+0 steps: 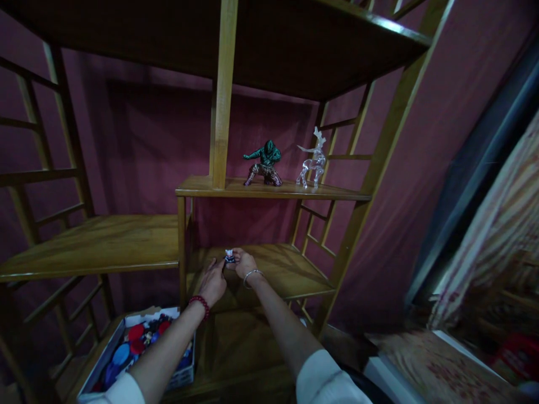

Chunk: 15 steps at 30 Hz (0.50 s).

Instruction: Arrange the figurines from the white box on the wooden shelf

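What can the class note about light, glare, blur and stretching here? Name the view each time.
Head view: dim overall, the upper shelf's underside nearly black; head view: a pale glint on that shelf's front edge; head view: the striped curtain at the right looks soft and stretched; head view: the small figurine by the right hand's fingers shows little fine detail.

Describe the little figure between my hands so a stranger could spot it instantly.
On the wooden shelf unit, find the green-topped crouching figure and clear deer. Drop to the shelf below them, where your left hand and right hand are close together. Between those hands is a tiny figurine, white above and dark below, far smaller than those ornaments.
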Available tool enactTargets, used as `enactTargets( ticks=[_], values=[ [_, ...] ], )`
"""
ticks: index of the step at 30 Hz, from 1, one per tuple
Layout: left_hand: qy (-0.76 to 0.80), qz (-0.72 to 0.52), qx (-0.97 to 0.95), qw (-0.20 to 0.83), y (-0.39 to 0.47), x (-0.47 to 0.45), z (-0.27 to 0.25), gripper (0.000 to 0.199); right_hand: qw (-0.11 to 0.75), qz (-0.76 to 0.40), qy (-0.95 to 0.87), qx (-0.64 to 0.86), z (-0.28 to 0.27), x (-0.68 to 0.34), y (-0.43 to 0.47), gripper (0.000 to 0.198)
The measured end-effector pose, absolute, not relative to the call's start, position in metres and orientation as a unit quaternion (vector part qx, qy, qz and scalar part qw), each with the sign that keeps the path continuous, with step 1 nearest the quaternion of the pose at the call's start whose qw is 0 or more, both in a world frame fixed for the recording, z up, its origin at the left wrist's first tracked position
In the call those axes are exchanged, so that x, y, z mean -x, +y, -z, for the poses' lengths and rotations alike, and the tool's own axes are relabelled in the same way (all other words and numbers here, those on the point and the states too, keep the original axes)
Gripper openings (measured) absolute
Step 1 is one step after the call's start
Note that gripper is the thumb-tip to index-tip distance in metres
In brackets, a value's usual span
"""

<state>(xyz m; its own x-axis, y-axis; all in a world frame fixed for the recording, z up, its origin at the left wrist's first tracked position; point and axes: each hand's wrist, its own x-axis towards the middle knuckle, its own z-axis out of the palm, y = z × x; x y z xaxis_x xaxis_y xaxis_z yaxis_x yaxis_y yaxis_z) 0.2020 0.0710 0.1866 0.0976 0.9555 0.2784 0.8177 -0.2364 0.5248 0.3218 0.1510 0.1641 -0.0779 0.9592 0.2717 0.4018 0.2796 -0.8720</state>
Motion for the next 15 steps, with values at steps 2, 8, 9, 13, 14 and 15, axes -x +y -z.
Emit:
enactTargets(
  ticks=[2,8,9,13,14,15],
  values=[
    [0.602,-0.290,-0.735,0.116,0.072,-0.202,-0.185,0.055,0.443,-0.314,-0.664,0.514,-0.162,-0.322,0.153,0.052],
    [0.597,-0.287,-0.740,0.119,0.073,-0.201,-0.182,0.057,0.442,-0.286,-0.676,0.515,-0.160,-0.322,0.155,0.049],
    [0.597,-0.288,-0.739,0.121,0.074,-0.201,-0.181,0.057,0.443,-0.285,-0.679,0.512,-0.160,-0.322,0.155,0.049],
    [0.595,-0.306,-0.731,0.131,0.076,-0.201,-0.178,0.058,0.440,-0.284,-0.683,0.509,-0.156,-0.322,0.161,0.048],
    [0.596,-0.306,-0.731,0.131,0.077,-0.201,-0.177,0.058,0.439,-0.283,-0.684,0.509,-0.155,-0.322,0.162,0.048],
    [0.596,-0.304,-0.732,0.130,0.077,-0.201,-0.177,0.058,0.436,-0.280,-0.686,0.510,-0.154,-0.322,0.164,0.047]
  ],
)
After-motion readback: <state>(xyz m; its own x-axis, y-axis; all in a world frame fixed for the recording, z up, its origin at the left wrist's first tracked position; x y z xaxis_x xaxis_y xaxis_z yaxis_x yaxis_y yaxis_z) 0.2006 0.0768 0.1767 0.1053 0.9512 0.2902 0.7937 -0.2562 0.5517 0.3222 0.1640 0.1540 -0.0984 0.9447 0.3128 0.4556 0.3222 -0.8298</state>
